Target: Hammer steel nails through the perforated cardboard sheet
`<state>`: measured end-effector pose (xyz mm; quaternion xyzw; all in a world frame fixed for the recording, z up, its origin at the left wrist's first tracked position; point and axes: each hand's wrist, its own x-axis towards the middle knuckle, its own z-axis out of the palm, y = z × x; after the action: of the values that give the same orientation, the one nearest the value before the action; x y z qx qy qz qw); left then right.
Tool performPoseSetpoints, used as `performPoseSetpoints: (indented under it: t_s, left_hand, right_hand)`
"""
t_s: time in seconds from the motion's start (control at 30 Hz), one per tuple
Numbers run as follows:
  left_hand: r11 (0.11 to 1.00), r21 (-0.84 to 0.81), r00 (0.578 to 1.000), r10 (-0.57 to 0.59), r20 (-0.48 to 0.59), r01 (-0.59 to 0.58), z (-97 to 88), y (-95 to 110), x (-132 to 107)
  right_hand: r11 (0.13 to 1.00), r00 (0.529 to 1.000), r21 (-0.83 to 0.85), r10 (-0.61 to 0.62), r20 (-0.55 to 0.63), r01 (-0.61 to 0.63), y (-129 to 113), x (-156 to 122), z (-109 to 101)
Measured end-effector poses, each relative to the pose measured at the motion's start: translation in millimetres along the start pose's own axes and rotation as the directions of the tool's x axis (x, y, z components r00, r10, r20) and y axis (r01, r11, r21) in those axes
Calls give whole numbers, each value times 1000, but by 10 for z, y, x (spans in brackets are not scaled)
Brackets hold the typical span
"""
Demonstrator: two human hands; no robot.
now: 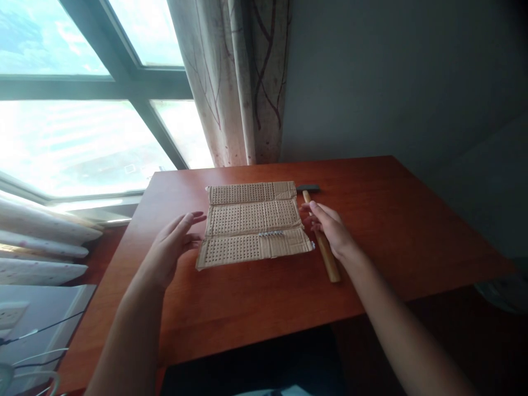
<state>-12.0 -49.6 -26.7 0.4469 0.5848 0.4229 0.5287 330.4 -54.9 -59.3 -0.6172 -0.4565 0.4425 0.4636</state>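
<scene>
A creased sheet of brown cardboard (243,217) full of rows of small holes lies flat on the wooden table. On its lower fold sits a short row of small metallic pieces (271,234), too small to name surely. Beside the sheet's left edge is my left hand (173,242), fingers apart and holding nothing; I cannot tell whether the fingertips touch it. My right hand (328,223) hovers by the right edge with fingers spread, over a hammer (328,261). The hammer's wooden handle points toward me, partly hidden by that hand, and its dark head lies at the far end.
The reddish wooden table (396,220) reaches back to a grey wall and a patterned curtain (231,82). A bright window (82,132) is on the left. Cables (41,357) and a wall socket (12,318) are at the lower left, past the table edge.
</scene>
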Motion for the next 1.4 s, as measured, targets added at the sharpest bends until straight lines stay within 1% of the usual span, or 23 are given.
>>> performPoseSetpoints:
  t_s: [0.03,0.1,0.13,0.17,0.23,0.33,0.5,0.6,0.73,0.83,0.93,1.0,1.1,1.2,1.3,1.4]
  left_hand:
    - [993,-86,992,-75,100,84,26,-21,2]
    - [946,-215,948,-186,257,244,115,-29,-12]
    - [915,-258,925,-229,302,311,165,-20,-24]
    - [885,-289,907,-267,325,364,214,-5,-38]
    - [842,-325,885,-325,333,431,289,27,-62]
    - [813,-355,875,-349,335,460,336,44,-79]
    - [804,-358,866,-358,349,476,358,-2,-84]
    - [806,-345,863,-365,350,481,412,-26,-99]
    - [826,-329,867,-332,373,458,531,-27,-110]
    - [848,-309,862,-286,418,431,662,11,-85]
    - [857,-314,839,-219,498,409,877,90,-33]
    - [855,-329,813,-166,558,400,1080,158,20]
    - [850,-353,770,-91,632,391,1442,251,132]
    - [846,-370,739,-41,673,384,1800,302,264]
    - [843,-369,726,-35,687,390,2092,294,387]
    - [845,-355,732,-61,679,400,2299,250,486]
  right_hand:
    - [988,995,135,61,75,-70,-19,-61,37]
    - [930,975,330,96,201,-160,-45,-168,111]
    - [898,964,396,98,247,-193,-55,-213,142]
    - [864,952,448,103,288,-229,-65,-253,170]
    - [807,930,510,125,346,-298,-88,-314,208]
    - [769,915,542,137,380,-340,-119,-365,233]
    - [768,923,546,149,354,-333,-139,-397,221]
    - [787,926,525,148,348,-324,-164,-423,190]
    - [840,946,473,135,293,-267,-213,-444,108]
    - [867,959,437,143,244,-240,-231,-418,-25]
    - [882,974,427,136,178,-201,-225,-344,-251]
    - [878,985,448,131,114,-169,-214,-270,-446]
    - [875,989,465,147,10,-135,-197,-134,-760]
    - [882,986,455,158,-49,-119,-162,13,-1047]
    - [891,982,434,177,-66,-131,-77,159,-1271]
    - [898,978,412,197,-63,-154,52,298,-1418]
